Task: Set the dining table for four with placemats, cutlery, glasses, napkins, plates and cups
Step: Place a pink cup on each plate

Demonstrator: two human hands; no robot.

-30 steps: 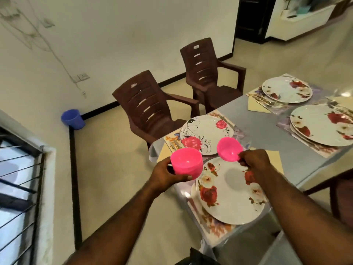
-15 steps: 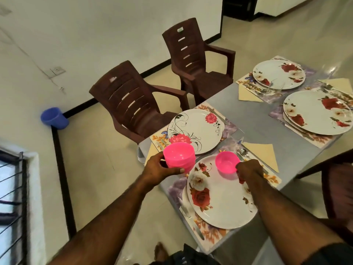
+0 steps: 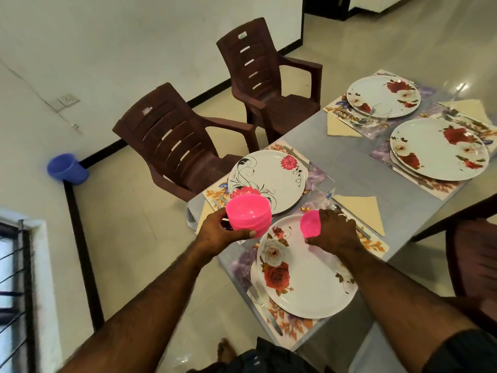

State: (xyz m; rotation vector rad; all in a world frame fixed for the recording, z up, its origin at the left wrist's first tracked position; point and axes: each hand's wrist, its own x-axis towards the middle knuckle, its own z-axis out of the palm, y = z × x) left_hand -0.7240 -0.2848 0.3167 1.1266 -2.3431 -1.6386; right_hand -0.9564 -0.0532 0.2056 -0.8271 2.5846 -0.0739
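Two hands gripping glossy pink cups: left (image 3: 219,232) stack (image 3: 248,215), right (image 3: 334,232) single (image 3: 310,224).

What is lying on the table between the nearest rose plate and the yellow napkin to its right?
In the head view, cutlery lies on the floral placemat between the rose plate and the yellow napkin; the right hand hides part of it.
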